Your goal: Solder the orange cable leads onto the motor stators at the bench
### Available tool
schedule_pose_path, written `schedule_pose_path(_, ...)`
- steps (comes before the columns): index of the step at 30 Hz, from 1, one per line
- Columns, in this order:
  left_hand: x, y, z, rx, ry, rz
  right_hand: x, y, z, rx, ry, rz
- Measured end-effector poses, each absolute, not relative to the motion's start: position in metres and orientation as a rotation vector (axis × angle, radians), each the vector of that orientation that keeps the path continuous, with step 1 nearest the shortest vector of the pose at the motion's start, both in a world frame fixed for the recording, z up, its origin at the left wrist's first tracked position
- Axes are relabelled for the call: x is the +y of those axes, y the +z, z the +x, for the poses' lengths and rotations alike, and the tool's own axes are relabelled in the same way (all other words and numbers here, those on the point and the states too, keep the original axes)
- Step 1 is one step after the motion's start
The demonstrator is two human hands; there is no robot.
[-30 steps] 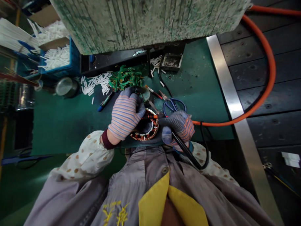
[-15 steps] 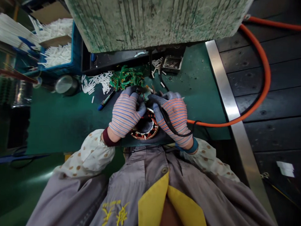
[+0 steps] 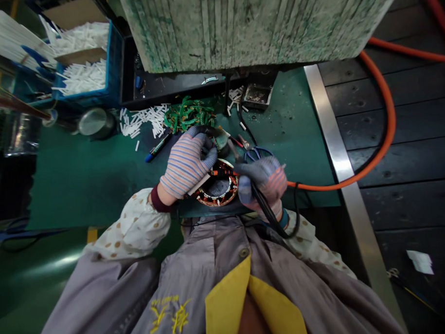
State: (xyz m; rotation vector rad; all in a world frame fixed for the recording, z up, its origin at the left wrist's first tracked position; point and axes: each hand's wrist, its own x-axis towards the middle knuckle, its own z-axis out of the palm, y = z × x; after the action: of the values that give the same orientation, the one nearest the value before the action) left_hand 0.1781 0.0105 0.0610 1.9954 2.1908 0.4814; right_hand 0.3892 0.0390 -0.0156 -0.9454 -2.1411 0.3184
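Observation:
A ring-shaped motor stator point(image 3: 226, 199) with copper windings lies on the bench in front of me. My left hand point(image 3: 188, 161), in a striped glove, is at its upper left, fingers curled together; what they hold is hidden. A pale strip point(image 3: 200, 184) shows beneath that hand, next to the ring. My right hand point(image 3: 264, 180), slightly blurred, is closed round what looks like a soldering iron point(image 3: 233, 150), whose black cord trails past the wrist. Black-and-orange sleeved leads point(image 3: 222, 173) cross the ring's upper part.
Blue-handled pliers point(image 3: 257, 152) lie beyond my right hand. Green circuit boards point(image 3: 191, 115), white tubes point(image 3: 144, 119) and a blue marker point(image 3: 157, 148) lie farther back. A metal tray point(image 3: 257, 96) stands behind. An orange hose point(image 3: 324, 187) crosses the right side. A large worn panel point(image 3: 256, 36) overhangs the back.
My right hand has drawn back to the right, away from my left hand, with the soldering iron. The pliers and the leads across the ring now show. My left hand has barely moved.

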Motion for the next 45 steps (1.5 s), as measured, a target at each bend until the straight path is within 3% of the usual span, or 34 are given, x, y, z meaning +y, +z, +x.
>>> schedule_pose_path(5,0.011,0.072,0.177,2.187,0.364,2.016,0.036,-0.02,0.408,-2.026,0.245,-0.534)
schedule_pose_path(15,0.011,0.071,0.183,2.228,0.333,2.013,0.043,-0.02,0.404,-2.02,0.299,-0.44)
schedule_pose_path(20,0.011,0.07,0.188,2.26,0.318,2.025,0.037,-0.022,0.403,-2.04,0.245,-0.562)
schedule_pose_path(24,0.012,0.072,0.188,2.266,0.291,2.029,0.045,-0.002,0.381,-2.1,0.239,-0.94)
schedule_pose_path(29,0.01,0.072,0.182,2.228,0.34,2.002,0.062,0.019,0.36,-2.285,0.307,-1.021)
schedule_pose_path(34,0.012,0.069,0.174,2.215,0.384,1.997,0.052,-0.004,0.367,-2.174,0.345,-1.056)
schedule_pose_path(41,0.022,0.079,0.162,2.113,0.124,2.134,0.038,-0.026,0.401,-2.086,0.287,-0.532)
schedule_pose_path(45,0.023,0.084,0.166,2.112,0.004,2.183,0.044,-0.021,0.405,-2.045,0.257,-0.447)
